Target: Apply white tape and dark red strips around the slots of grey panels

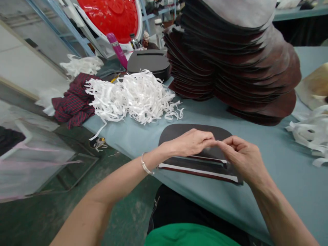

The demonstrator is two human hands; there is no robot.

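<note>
My left hand [194, 141], with a silver bangle on its wrist, hovers above a dark rounded panel [174, 132] near the table's front edge. My right hand [244, 157] comes in from the other side, and the fingertips of both hands meet over the panel. Both hands are closed in a pinch; whatever lies between the fingers is too small or hidden to make out. Along the panel's near side run a long white strip [197, 172] and a slot with a thinner white line above it. Reddish-brown edging shows beside the strip.
A tall stack of dark brown leather pieces [230, 68] rises behind the panel. A heap of white strips [138, 97] lies at the left beside striped cloth [74, 99]. More white strips [312, 131] lie at the right. Dark slotted panels [148, 61] are piled farther back.
</note>
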